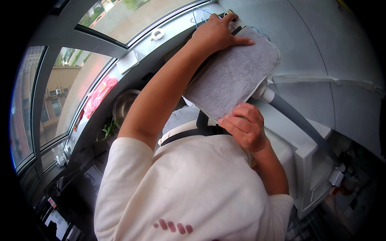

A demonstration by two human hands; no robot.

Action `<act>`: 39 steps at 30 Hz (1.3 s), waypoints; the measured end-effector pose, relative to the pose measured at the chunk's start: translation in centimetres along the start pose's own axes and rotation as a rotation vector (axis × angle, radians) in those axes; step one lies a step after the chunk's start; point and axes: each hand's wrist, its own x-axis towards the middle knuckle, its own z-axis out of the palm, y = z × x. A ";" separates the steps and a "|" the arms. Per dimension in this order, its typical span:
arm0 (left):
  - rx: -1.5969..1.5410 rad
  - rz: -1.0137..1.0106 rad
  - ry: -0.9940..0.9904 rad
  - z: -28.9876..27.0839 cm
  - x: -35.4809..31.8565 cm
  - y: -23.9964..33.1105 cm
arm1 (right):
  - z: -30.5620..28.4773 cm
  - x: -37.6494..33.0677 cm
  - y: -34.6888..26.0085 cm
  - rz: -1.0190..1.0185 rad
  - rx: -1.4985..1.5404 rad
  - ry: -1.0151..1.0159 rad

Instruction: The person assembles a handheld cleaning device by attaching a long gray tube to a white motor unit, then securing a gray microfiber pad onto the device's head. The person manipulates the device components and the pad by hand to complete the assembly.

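A grey plush pad (pixel 235 76) with pale edging is stretched slantwise between my hands. At its upper left corner my left hand (pixel 219 32) is closed, the thumb lying on the plush face and the other fingers over the edge, beside a small dark strip. My right hand (pixel 246 125) pinches the lower corner, its fingers curled over the edging. The underside of the pad is turned away from view. Thin blue wire loops, perhaps hangers (pixel 201 15), show just beyond my left hand.
Along the windowsill at left are a white tape roll (pixel 157 34), a white box (pixel 128 63) and a pink cloth (pixel 99 95). A metal basin (pixel 122 105) and a green plant (pixel 108 130) sit below. On the right, a grey hose (pixel 303 122) crosses a white basin-like fixture (pixel 299 150).
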 end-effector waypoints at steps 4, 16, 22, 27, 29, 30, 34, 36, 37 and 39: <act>0.008 -0.013 0.013 -0.2 -0.2 0.3 | 0.5 -1.1 0.8 -0.019 -0.014 0.015; 0.103 0.184 0.105 -0.5 0.0 0.8 | -4.1 2.3 4.0 0.194 -0.158 0.064; 0.149 0.545 0.090 -3.5 -7.0 2.6 | -4.4 3.9 8.5 0.467 -0.359 -0.087; 0.096 0.710 -0.332 -5.0 -16.0 3.1 | -5.7 4.2 10.5 0.657 -0.085 -0.156; 0.181 0.710 -0.225 -4.0 -17.2 2.4 | -6.0 5.2 11.6 0.692 0.015 -0.139; 0.231 0.740 -0.122 -3.1 -17.5 1.8 | -6.2 5.8 12.1 0.732 0.022 -0.173; 0.271 0.787 0.075 -1.8 -17.7 1.2 | -5.4 8.0 14.1 0.852 0.031 -0.211; 0.252 0.856 0.120 -1.3 -17.9 0.4 | -5.0 8.9 14.4 0.982 0.087 -0.236; 0.242 0.891 0.143 -1.0 -17.9 -0.1 | -4.7 8.6 15.1 0.996 0.137 -0.198; 0.213 0.914 0.245 0.2 -17.8 -0.7 | -3.8 6.8 17.2 1.020 0.244 -0.129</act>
